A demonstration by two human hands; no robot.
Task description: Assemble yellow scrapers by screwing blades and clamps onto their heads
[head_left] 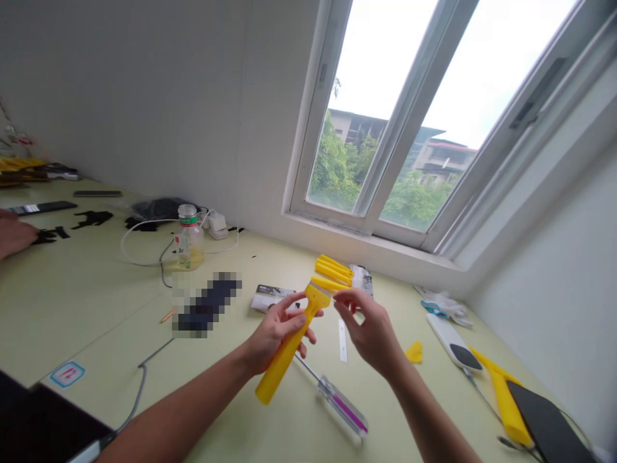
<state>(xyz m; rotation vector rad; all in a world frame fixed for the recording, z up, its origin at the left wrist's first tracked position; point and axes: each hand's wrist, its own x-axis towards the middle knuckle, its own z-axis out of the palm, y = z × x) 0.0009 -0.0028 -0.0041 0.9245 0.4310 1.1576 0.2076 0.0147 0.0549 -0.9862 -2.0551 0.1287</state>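
Note:
My left hand [282, 331] is wrapped around a yellow scraper [284, 363], its wide head tilted up and away from me. Close beside that head, my right hand [369, 328] has thumb and forefinger pinched together; whatever lies between them is too small to make out. Below the hands a screwdriver [344, 408] with a clear, purple-striped handle rests on the table. A thin pale strip with holes [342, 341] lies just left of my right hand. Several more yellow scrapers [335, 269] are grouped behind the hands, by a printed packet [361, 279].
Another packet [267, 298] lies behind my left hand. At left are a bottle [189, 244], a charger [216, 225] with cables, and another person's hand [17, 235]. A white power bank [453, 344], a yellow scraper [508, 405] and a dark phone-like slab [549, 424] lie right.

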